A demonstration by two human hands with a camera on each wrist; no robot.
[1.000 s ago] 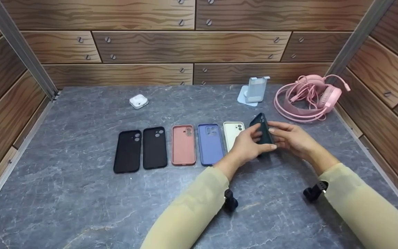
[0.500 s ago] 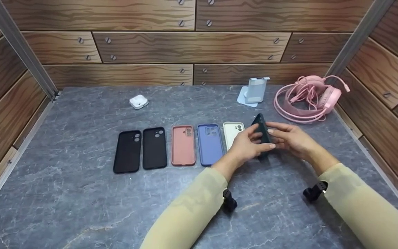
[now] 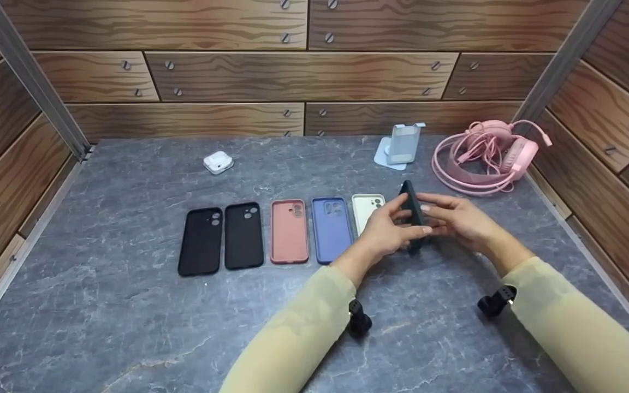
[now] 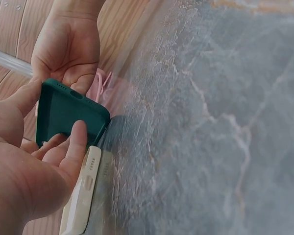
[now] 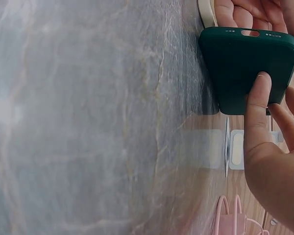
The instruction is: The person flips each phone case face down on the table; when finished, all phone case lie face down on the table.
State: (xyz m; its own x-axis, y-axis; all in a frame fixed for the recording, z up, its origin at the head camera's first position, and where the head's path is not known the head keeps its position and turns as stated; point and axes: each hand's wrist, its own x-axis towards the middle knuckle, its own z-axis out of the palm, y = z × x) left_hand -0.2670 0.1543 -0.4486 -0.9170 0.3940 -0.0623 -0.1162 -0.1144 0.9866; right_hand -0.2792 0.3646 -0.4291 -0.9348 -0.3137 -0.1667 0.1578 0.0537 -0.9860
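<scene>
A dark green phone case stands on its long side, almost upright, at the right end of a row of cases. My left hand holds it from the left, its fingers in the hollow inner side and its thumb at the edge, as the left wrist view shows. From the right, my right hand grips it, one digit flat on the smooth back and other fingers at the upper edge. In the left wrist view, the case's lower long side is close to the tabletop. A white phone case lies partly hidden beneath my left hand.
Left of the white case lie a blue case, a pink case and two black cases. Behind stand a light blue phone stand, a pink headset and a small white box. Wood-patterned walls edge the table.
The green case has turned from a lean, with its inner side showing, to nearly upright and edge-on in the head view. Both hands have shifted slightly left with it.
</scene>
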